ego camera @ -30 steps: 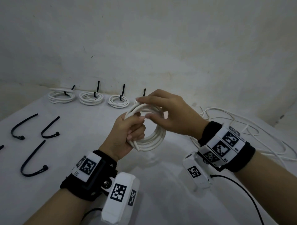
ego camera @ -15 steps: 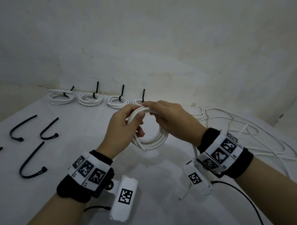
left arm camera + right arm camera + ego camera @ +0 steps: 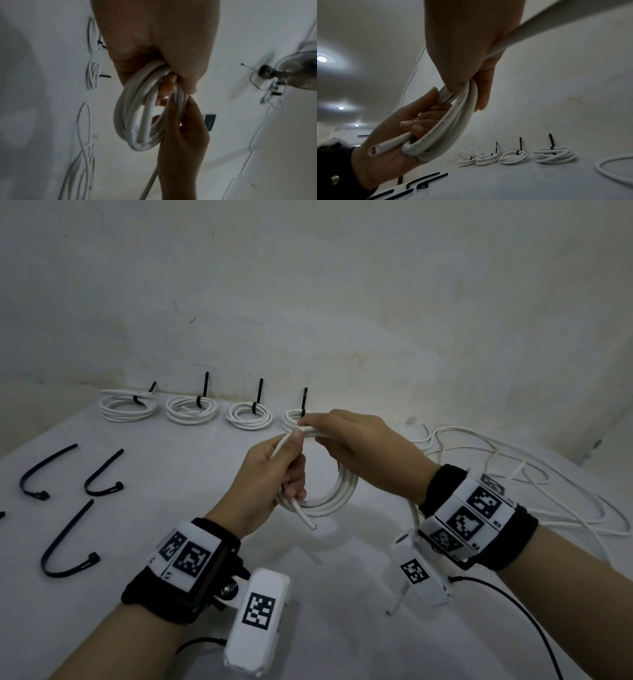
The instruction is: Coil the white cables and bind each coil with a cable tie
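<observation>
A white cable coil hangs upright above the table between both hands. My left hand grips its left side, thumb pressed on the top strands, and a cut end pokes out below the fingers. My right hand curls over the coil's top next to that thumb. The uncoiled tail drops under the right wrist. In the left wrist view the coil sits between the two hands. The right wrist view shows the coil and the cut end in the left hand.
Several tied coils with black ties line the back wall. Three loose black cable ties lie at the left. Loose white cable sprawls at the right. The white table meets a plain wall.
The right hand swung from the coil's front over its top, laying cable onto it. The left hand turned and its thumb came up onto the top strands.
</observation>
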`<state>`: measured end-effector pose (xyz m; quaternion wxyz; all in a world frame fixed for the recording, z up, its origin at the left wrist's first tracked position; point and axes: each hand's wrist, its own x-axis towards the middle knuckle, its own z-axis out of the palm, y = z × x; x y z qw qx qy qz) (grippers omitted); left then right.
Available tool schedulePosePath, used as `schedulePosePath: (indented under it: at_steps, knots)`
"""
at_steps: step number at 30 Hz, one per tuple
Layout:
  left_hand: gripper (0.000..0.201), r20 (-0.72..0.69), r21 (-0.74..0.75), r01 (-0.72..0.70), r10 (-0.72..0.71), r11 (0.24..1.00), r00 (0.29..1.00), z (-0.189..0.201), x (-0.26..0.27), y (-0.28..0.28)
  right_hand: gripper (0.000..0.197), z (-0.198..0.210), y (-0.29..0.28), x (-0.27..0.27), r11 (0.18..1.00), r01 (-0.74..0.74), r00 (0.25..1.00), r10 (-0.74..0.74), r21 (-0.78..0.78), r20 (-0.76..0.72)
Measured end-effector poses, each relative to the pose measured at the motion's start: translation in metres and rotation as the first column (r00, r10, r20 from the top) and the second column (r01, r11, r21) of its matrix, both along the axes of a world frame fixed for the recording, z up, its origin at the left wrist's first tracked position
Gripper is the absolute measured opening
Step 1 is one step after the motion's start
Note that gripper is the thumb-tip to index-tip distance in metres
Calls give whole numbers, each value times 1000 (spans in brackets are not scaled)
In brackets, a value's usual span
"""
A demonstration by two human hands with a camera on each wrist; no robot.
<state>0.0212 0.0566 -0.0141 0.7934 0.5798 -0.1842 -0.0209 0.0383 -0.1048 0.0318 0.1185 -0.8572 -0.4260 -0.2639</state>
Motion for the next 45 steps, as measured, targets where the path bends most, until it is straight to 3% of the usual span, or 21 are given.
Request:
schedulePosePath:
  at_steps: [5, 10, 13, 16, 19, 22, 25, 27, 35, 38, 45]
  knots:
    - [38, -29, -71, -132, 130, 989, 991, -3, 5, -2, 36, 0, -23, -10, 992, 124, 971, -115, 31, -210]
    - [36, -156, -270, -257, 222, 928, 963, 2, 17, 13, 32, -7, -59, -19, 896, 292, 861, -94, 334, -500]
    - [38, -211, -302, -299, 243, 905, 947, 1, 21, 16, 28, -13, -65, -20, 837, 325, 825, -23, 440, -565]
    - [38, -229, -328, -321, 255, 888, 939, 1, 21, 15, 34, -18, -65, -22, 875, 308, 829, -53, 374, -557]
    - [38, -258, -376, -334, 248, 864, 934, 2, 23, 20, 55, -24, -67, -27, 948, 269, 879, -169, 170, -447]
    - [39, -280, -393, -345, 246, 852, 928, -1, 25, 21, 69, -33, -70, -27, 966, 247, 948, -256, -74, -187]
    - [39, -293, -386, -362, 259, 848, 920, -2, 25, 19, 67, -37, -68, -28, 925, 295, 954, -274, -239, 118]
    - [38, -292, -377, -371, 271, 849, 917, -1, 25, 18, 58, -37, -62, -33, 905, 298, 946, -237, -302, 222]
    - [37, -290, -315, -421, 336, 850, 896, -2, 23, 11, 19, -37, -24, -51, 836, 268, 885, -17, -479, 466]
    - [37, -275, -285, -415, 341, 864, 899, -2, 22, 9, 27, -30, -12, -56, 850, 237, 852, 50, -469, 522]
    - [38, -171, -200, -347, 316, 916, 933, -5, 15, 0, 24, -32, 14, -59, 857, 117, 849, 176, -502, 499]
